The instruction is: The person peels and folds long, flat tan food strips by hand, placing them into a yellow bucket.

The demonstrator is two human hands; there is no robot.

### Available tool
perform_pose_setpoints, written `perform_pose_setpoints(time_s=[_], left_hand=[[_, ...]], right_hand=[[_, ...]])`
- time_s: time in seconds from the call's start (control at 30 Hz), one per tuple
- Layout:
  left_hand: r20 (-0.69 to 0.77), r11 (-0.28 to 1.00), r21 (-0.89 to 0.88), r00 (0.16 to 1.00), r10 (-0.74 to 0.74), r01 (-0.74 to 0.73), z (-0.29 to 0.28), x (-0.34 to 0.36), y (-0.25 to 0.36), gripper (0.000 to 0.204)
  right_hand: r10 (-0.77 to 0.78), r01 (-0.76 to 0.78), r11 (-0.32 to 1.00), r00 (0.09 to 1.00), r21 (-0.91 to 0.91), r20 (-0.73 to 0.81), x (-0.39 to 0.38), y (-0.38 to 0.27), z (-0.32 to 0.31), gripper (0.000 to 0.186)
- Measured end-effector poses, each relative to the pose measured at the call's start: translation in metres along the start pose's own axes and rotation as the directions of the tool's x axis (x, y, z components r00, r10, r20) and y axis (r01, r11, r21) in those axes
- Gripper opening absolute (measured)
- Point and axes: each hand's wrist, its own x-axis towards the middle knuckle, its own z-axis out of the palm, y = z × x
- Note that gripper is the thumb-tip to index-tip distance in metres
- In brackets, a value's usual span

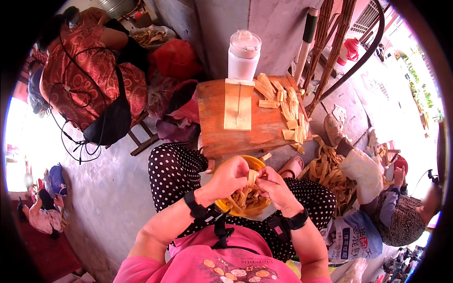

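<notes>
Between my two hands is a pale yellow dried strip (252, 178), held above a yellow bowl (262, 163). My left hand (228, 177) is closed, its fingertips pinching the strip from the left. From the right, the fingers of my right hand (278, 188) are bent in a pinch on the same strip. Inside the bowl lies a heap of crumpled tan strips (247, 199). The bowl sits between my knees, and my forearms cover part of its rim.
Ahead stands a low wooden table (212, 111) with a white lidded canister (244, 56), a small wooden board (238, 106) and flat strips (289, 108). More strips (328, 167) pile up at right, near a co-worker (401, 217). Another person (94, 80) sits at upper left.
</notes>
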Motion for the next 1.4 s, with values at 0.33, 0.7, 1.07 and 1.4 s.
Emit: perform_pose_setpoints(time_s=[0.33,0.7,1.07,1.4], left_hand=[[-0.209,0.951,-0.270,0.973,0.095,-0.151,-0.009,-0.015,0.009,0.017],[0.015,0.824,0.450,0.925,0.379,-0.344,-0.026,-0.017,0.047,0.018],[0.113,0.943,0.299,0.987,0.115,-0.144,-0.031,-0.016,0.034,0.026],[0.188,0.737,0.542,0.913,0.361,-0.403,-0.044,-0.016,0.054,0.021]], right_hand=[[-0.242,0.211,0.869,0.970,-0.448,-0.012,-0.015,-0.031,-0.010,0.017],[-0.604,0.530,0.503,0.780,-0.682,0.160,-0.022,-0.035,0.006,0.007],[-0.429,0.458,0.545,0.872,-0.702,0.236,-0.023,-0.038,0.009,0.020],[-0.252,0.379,0.647,0.925,-0.662,0.283,-0.005,-0.038,0.004,0.024]])
